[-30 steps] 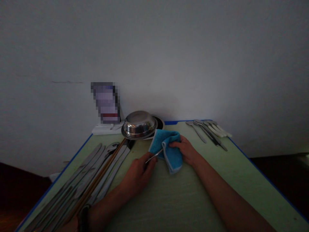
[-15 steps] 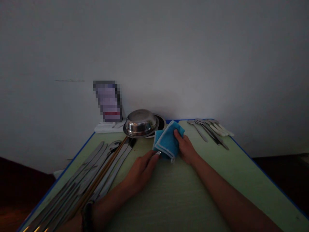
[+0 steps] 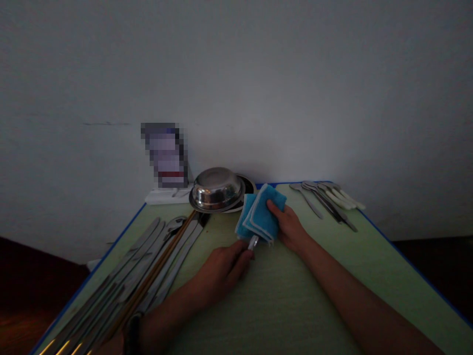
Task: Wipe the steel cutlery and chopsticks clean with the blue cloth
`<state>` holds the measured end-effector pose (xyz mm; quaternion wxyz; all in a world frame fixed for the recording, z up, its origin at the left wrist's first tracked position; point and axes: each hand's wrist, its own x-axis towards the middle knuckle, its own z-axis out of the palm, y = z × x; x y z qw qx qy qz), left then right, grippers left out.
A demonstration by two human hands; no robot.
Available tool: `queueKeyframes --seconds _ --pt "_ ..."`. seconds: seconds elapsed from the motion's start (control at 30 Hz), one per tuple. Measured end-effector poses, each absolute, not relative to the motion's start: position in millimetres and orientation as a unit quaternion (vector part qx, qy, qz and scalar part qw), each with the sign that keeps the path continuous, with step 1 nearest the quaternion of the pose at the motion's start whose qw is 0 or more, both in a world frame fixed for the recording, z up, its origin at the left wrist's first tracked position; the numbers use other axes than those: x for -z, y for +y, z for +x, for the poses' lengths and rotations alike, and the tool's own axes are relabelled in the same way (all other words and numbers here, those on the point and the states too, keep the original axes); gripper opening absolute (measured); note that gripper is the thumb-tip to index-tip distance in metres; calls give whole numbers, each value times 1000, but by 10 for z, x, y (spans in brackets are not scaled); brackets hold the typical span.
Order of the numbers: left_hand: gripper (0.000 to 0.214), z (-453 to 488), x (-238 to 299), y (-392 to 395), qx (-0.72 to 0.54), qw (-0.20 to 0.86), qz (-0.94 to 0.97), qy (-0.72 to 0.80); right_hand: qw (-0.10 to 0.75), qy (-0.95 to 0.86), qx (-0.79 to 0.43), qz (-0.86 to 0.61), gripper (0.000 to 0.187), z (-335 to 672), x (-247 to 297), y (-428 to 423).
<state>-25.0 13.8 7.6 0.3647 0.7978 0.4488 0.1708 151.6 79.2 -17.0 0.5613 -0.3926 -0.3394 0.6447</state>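
My right hand [image 3: 290,228] grips a folded blue cloth [image 3: 261,217] near the far middle of the green table [image 3: 295,305]. My left hand [image 3: 225,266] pinches the end of a small metal utensil [image 3: 253,242]. The rest of that utensil is wrapped inside the cloth and hidden. Both hands rest low over the tabletop, close together.
An upturned steel bowl [image 3: 216,189] sits on a dark plate just behind the cloth. Several long metal utensils [image 3: 148,271] lie in a row on the left. Several spoons [image 3: 328,199] lie at the far right corner. A white wall stands behind.
The cloth has closed around the utensil, hiding most of it. My left hand slid slightly back toward me, and my right hand shifted a little to the right with the cloth.
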Motion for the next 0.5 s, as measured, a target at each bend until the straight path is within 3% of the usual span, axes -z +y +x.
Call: queueKeyframes --seconds 0.2,0.5 --pt "24 -230 -58 146 -161 346 799 465 516 -398 -642 -403 29 1515 173 751" --pt "29 -264 -122 137 -174 357 801 448 620 -262 -608 -422 31 1474 188 844"
